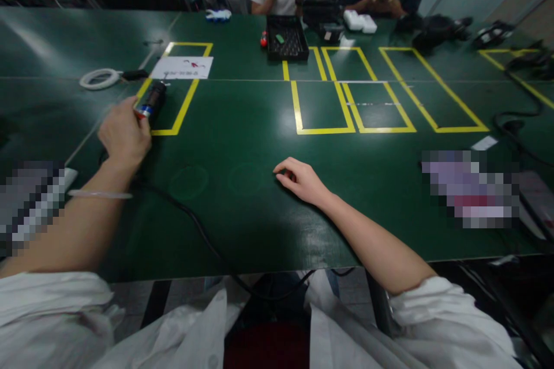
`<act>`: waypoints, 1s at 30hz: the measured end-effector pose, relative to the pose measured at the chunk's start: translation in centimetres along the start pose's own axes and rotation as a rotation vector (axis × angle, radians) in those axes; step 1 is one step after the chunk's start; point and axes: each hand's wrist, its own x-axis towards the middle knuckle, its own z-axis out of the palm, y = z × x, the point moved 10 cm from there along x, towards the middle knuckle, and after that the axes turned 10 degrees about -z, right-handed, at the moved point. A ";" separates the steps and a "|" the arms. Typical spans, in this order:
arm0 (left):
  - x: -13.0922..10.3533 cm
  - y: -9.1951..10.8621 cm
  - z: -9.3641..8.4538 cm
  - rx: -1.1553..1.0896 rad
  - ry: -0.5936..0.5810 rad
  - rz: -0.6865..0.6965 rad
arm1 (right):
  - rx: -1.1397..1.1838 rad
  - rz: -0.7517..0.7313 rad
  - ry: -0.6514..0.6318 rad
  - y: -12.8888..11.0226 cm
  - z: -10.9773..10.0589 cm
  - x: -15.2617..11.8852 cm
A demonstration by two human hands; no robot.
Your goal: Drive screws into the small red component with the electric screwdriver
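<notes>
My left hand (124, 135) reaches to the left side of a green table (242, 144) and closes around the near end of a dark cylinder with a blue and red band (151, 100). The cylinder lies tilted inside a yellow taped rectangle (182, 109). My right hand (302, 179) rests on the table near the middle, fingers loosely curled and holding nothing. A thin clear band circles my left wrist.
A white paper sheet (182, 67) and a white tape roll (99, 78) lie beyond the cylinder. A black tray (287, 38) sits at the far edge, where two seated people hold phones. More yellow rectangles (367, 104) mark the right half. A black cable (199, 230) crosses the near edge.
</notes>
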 end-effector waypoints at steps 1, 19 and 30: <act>-0.5 1.2 -0.1 -0.070 0.013 0.034 | 0.006 0.001 0.001 0.0 0.0 0.0; -20.8 19.5 5.9 -0.980 -1.116 0.180 | 0.002 -0.062 -0.005 -1.4 0.2 0.2; -20.2 19.6 4.1 -0.948 -0.869 0.335 | 0.043 -0.037 0.077 -0.7 -0.1 0.3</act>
